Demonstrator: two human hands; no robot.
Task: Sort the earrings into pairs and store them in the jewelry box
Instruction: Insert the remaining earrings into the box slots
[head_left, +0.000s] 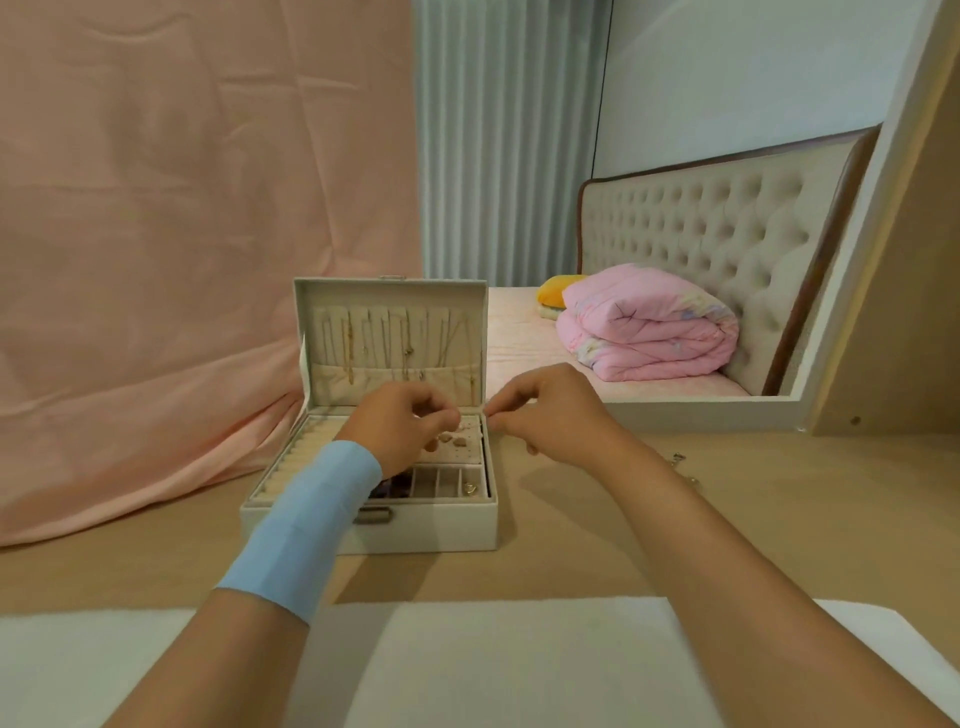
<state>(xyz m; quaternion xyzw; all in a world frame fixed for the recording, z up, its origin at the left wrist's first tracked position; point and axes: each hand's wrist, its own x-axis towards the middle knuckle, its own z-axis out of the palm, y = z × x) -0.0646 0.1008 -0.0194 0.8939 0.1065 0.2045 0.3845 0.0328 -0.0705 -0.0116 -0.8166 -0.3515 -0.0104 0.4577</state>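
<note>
The left hand (402, 423) hangs over the open jewelry box (415, 530), fingers curled down toward the perforated panel (464, 455) in the upper tray. Whether it holds anything there cannot be told. A blue wrap (306, 525) covers that forearm from the wrist back. The right hand (550, 415) sits just beside the box's right rim, thumb and forefinger brought together at the tips, the other fingers curled under. What, if anything, sits between the tips is too small to make out.

A few small earrings (452, 440) lie on the panel, just under the left hand's fingertips. In front of the panel runs a row of small compartments, and one on the right holds a gold piece (470, 488). Ring rolls (296, 452) line the tray's left side. The lid (389, 293) stands upright, with necklaces (349, 353) hanging inside it.

The box rests on the tabletop (597, 545). More small jewelry (678, 459) lies on the tabletop well to the right, beyond the right forearm. A white cloth (493, 660) covers the near edge. A pink sheet (182, 234) hangs behind on the left, and a folded pink quilt (649, 327) lies on the bed (519, 338) to the right.
</note>
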